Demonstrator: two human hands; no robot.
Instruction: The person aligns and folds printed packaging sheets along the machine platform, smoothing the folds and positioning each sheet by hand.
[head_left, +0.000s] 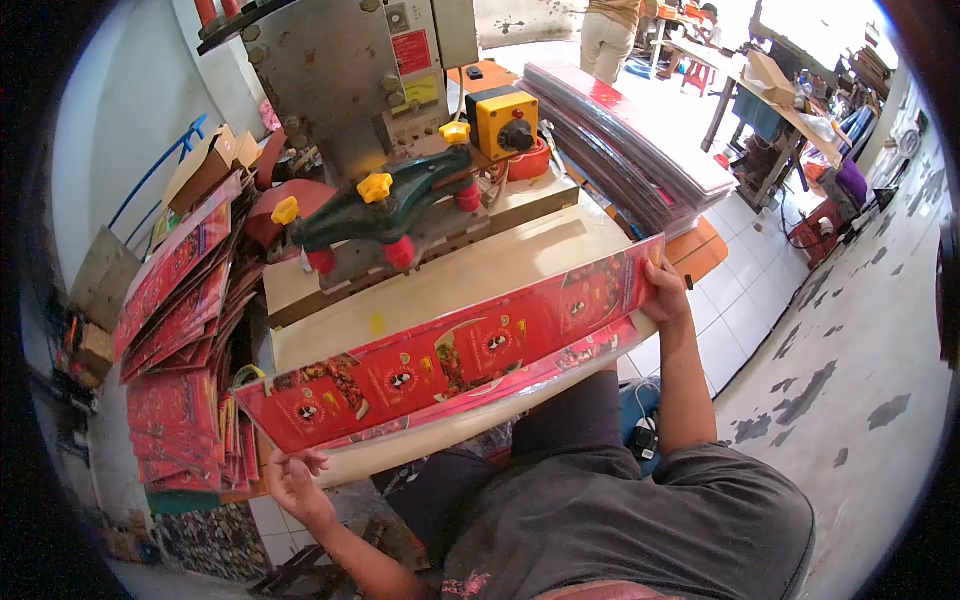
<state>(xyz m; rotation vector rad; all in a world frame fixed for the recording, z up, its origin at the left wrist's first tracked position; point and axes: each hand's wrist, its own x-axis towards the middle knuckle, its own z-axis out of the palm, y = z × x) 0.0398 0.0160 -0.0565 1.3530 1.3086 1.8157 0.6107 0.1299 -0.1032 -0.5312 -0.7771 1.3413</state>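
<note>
A long red printed sheet with repeated food pictures and logos is held tilted above the machine's cream work surface. My right hand grips its right end, thumb on the near side. At the lower left corner, the fingers of my left hand are curled against the sheet's edge, their tips partly hidden. Beneath it, a second red printed sheet lies along the front of the work surface. Just beyond stands a press with a dark green clamp bar, yellow knobs and red feet.
A yellow control box with a black dial sits on the press. Behind it to the right rises a tall stack of flat sheets. Cut red printed pieces are piled at left. Another person stands at the back, near a cluttered table.
</note>
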